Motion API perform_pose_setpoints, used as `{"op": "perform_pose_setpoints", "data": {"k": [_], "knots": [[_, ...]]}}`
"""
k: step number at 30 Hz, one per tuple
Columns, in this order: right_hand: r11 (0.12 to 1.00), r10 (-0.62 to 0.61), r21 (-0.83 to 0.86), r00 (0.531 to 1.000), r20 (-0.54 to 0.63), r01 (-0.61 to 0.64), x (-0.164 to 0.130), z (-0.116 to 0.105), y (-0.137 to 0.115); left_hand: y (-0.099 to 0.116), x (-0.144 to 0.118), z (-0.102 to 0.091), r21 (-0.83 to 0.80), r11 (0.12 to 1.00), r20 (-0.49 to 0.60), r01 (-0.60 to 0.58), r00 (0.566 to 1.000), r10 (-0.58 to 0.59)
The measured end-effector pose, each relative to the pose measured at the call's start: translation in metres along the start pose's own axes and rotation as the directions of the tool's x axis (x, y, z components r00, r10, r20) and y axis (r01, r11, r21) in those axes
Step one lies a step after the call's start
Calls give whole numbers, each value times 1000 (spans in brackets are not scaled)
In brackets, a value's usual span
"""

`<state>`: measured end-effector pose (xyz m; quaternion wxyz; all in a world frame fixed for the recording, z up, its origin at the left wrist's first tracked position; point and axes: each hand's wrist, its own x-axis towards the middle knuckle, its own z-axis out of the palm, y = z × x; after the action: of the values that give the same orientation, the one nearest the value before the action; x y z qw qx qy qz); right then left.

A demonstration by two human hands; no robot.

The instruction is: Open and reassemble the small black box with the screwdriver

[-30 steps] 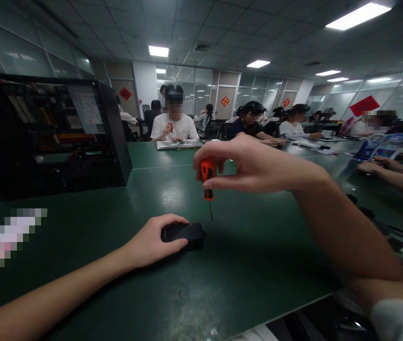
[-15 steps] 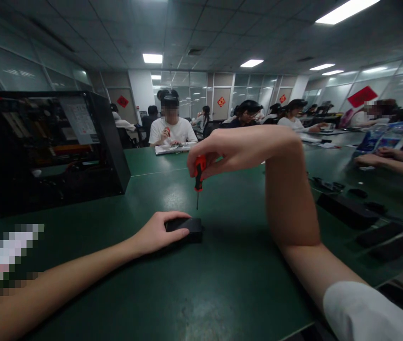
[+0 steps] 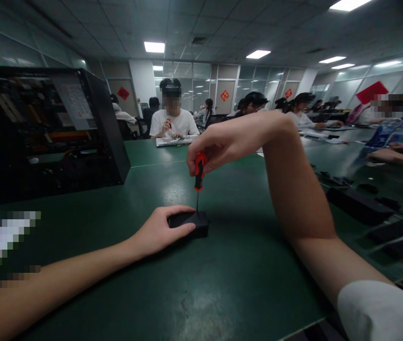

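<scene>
Upright, the screwdriver (image 3: 198, 171) is pinched by right hand (image 3: 222, 144) fingers, tip on the black box (image 3: 191, 222) gripped by the left hand (image 3: 158, 232).

We cannot see most of the small black box (image 3: 191, 222): our left hand (image 3: 158, 232) covers its near left side, and its make stays unreadable. The screwdriver (image 3: 198, 173) has the top of its orange handle buried in our right hand (image 3: 226, 142), and its thin tip is too fine for us to tell whether it sits in a screw. Our left forearm runs out at the left edge, our white sleeve (image 3: 382, 312) at the bottom right corner. The open computer case (image 3: 45, 132) is cut by the left edge, its inside too dark to sort out. A pixelated patch (image 3: 2, 241) hides something on the worktop (image 3: 222, 293). Dark flat things (image 3: 361, 206) at right are blurred.
</scene>
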<state>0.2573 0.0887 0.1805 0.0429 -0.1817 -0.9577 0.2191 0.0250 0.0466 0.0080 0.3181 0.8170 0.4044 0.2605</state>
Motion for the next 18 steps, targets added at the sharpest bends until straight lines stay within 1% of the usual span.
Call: {"op": "perform_pose_setpoints", "data": {"k": [2,5,9,13,17,18], "knots": [[1000,-3,14,1000,-17,3,2,0,4,0,1,0,-3,1000,-1,-5,1000,5],[1000,-1,-28,1000,-10,1,2,-2,7,0,1,0,-4,1000,12,1,1000,-1],[998,19,-62,998,-51,-22,0,-3,9,-1,1,0,14,1000,11,0,1000,0],[995,-2,-103,1000,-31,-1,0,-3,10,-2,1,1,20,1000,8,-6,1000,6],[982,-3,-185,989,-145,-25,0,-3,13,-2,2,1,25,1000,2,-14,1000,14],[980,0,-194,987,-159,-31,0,-3,13,-2,2,1,27,999,1,-17,1000,17]]}}
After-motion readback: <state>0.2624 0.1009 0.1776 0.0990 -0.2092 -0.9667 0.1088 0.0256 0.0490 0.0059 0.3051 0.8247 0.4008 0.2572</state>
